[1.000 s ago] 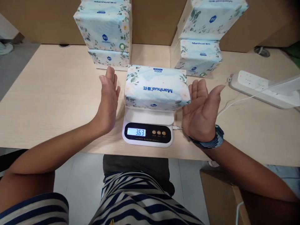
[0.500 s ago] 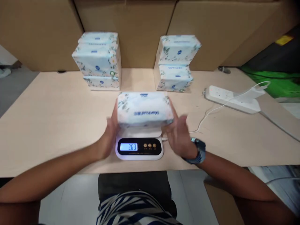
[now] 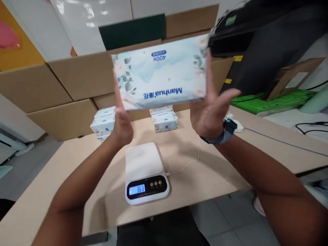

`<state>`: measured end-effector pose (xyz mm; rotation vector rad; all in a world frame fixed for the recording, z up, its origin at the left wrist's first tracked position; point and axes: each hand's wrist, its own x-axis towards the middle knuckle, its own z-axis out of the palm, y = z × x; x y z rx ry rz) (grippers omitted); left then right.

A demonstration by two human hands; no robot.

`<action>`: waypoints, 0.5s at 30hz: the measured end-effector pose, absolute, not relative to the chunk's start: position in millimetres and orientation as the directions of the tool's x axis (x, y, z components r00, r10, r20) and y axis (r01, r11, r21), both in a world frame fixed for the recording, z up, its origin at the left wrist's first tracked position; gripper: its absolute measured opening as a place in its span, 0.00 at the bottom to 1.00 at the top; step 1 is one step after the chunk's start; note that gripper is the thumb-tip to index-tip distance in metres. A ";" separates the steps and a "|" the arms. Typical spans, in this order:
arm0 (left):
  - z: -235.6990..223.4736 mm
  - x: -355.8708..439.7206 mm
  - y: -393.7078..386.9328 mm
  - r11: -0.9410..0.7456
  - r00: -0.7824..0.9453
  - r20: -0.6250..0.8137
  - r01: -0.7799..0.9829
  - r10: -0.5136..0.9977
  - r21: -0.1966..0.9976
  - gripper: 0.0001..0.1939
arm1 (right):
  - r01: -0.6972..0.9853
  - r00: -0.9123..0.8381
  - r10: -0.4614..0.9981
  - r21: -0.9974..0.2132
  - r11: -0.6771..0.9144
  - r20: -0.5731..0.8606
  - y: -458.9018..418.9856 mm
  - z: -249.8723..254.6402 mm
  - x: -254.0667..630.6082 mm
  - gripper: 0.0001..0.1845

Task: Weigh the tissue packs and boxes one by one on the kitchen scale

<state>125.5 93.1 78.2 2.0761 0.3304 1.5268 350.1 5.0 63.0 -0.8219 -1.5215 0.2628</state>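
Observation:
A pale blue flowered tissue pack (image 3: 161, 73) marked "Manhua" is held up in the air between both my hands, well above the table. My left hand (image 3: 122, 118) presses flat against its left end. My right hand (image 3: 211, 109), with a watch on the wrist, presses against its right end. Below stands a white kitchen scale (image 3: 145, 172) with nothing on its plate; its lit display reads 363.
Two stacks of tissue packs, one at the left (image 3: 104, 123) and one at the right (image 3: 164, 119), stand at the back of the wooden table (image 3: 77, 177). Cardboard boxes (image 3: 64, 89) line the wall behind. A white cable (image 3: 189, 160) runs right from the scale. Green items (image 3: 269, 102) lie at the right.
Both hands closed on the pack's ends and lifted it off the scale, up to head height. The view tilted upward. The scale plate is now bare.

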 end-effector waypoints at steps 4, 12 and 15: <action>61.7 163.0 126.0 -0.610 0.394 0.572 -0.038 0.719 0.792 0.59 | 0.190 0.150 0.717 -0.732 0.655 0.681 60.5 57.9 391.5 0.69; -12.4 208.4 158.8 -0.190 0.525 0.196 -0.066 0.828 0.979 0.47 | 0.231 0.233 0.882 -0.904 0.359 0.410 119.5 -36.1 423.7 0.64; -14.3 217.7 158.5 -0.149 0.526 0.181 -0.104 0.831 0.983 0.46 | 0.235 0.314 0.878 -0.925 0.297 0.362 127.5 -46.6 421.7 0.65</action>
